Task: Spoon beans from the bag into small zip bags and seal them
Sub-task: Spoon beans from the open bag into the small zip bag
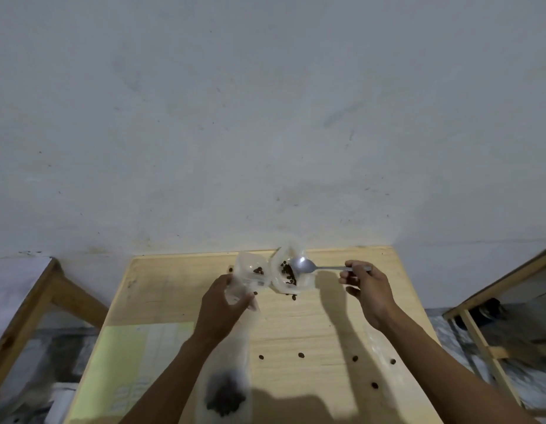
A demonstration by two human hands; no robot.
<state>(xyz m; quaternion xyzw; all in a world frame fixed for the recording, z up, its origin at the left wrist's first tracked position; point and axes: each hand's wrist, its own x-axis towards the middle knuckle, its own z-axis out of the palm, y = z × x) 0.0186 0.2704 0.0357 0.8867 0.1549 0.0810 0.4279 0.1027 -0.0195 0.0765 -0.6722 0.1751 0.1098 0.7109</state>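
Left hand pinches the mouth of the large bean bag, which hangs limp at 6 o'clock. Right hand grips the spoon by its handle, bowl over the small zip bags at 12 o'clock. The film looks light, slippery and floppy; best held at the stiffer zip edge.

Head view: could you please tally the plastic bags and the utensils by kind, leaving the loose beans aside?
Small zip bags lying on the table, beans inside: 2
Long bag held by the left hand, beans at its bottom: 1
Spoon held by the right hand: 1
Total: 4
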